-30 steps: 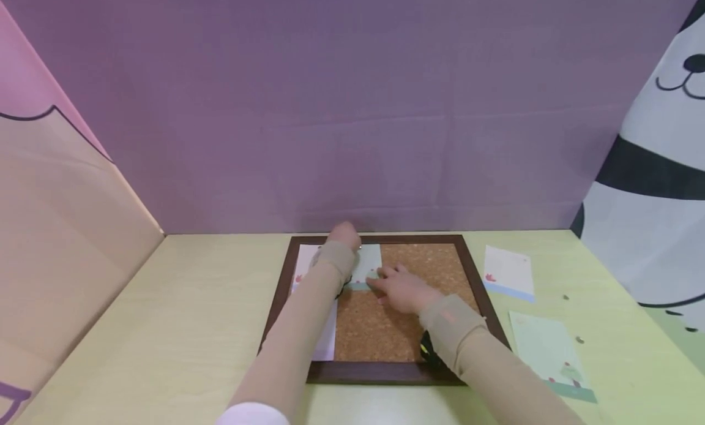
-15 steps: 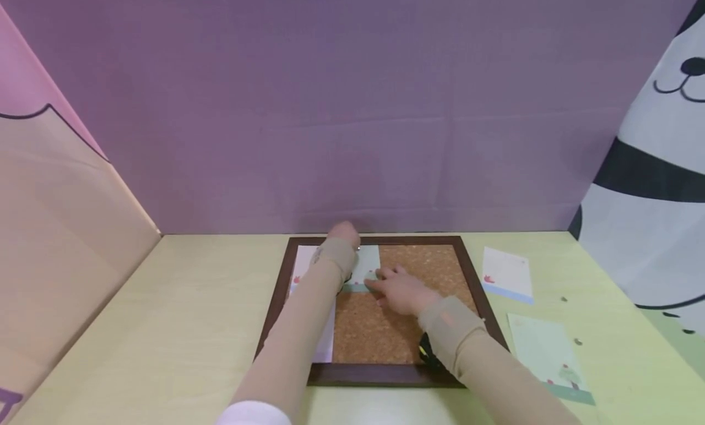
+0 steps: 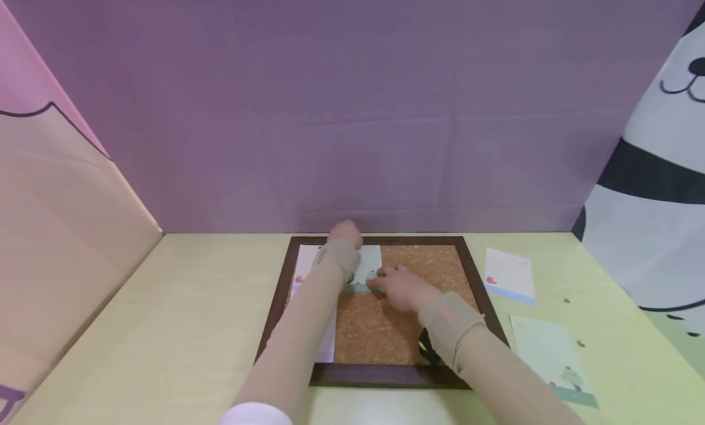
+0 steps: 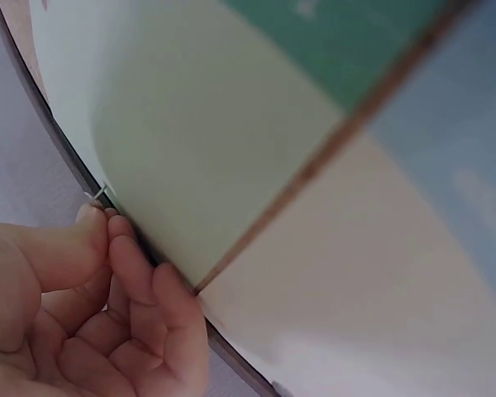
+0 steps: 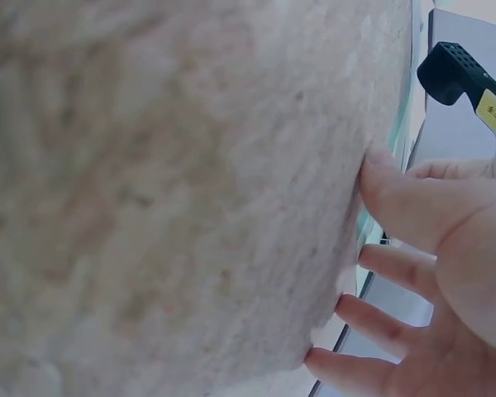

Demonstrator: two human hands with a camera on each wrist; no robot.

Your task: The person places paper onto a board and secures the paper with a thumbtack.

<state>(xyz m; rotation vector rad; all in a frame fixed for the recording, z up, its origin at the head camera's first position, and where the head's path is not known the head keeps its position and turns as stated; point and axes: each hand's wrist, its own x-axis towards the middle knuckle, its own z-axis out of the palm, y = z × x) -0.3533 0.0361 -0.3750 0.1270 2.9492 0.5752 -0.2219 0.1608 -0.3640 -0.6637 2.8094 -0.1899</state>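
A dark-framed cork board (image 3: pixel 380 330) lies on the table. A pale green sheet (image 3: pixel 368 266) with a tree print lies at its top middle, beside a white sheet (image 3: pixel 305 263) at the left. My left hand (image 3: pixel 346 235) is at the board's top edge. In the left wrist view the thumb and fingertips of my left hand (image 4: pixel 107 306) pinch a small metal thumbtack (image 4: pixel 100 193) at the green sheet's edge. My right hand (image 3: pixel 404 289) rests with spread fingers on the green sheet's lower right part and the cork. The right wrist view shows its fingertips (image 5: pixel 372 161) touching the board.
Right of the board lie a white sheet with a blue band (image 3: pixel 509 275) and a green sheet (image 3: pixel 553 359). Two small metal thumbtacks, one far (image 3: pixel 566 300) and one near (image 3: pixel 581 343), lie beside them. A purple cloth wall (image 3: pixel 380 137) stands behind the table.
My left hand shifts very slightly at the board's top edge. The right hand and the sheets stay in place; the head view wobbles a little.
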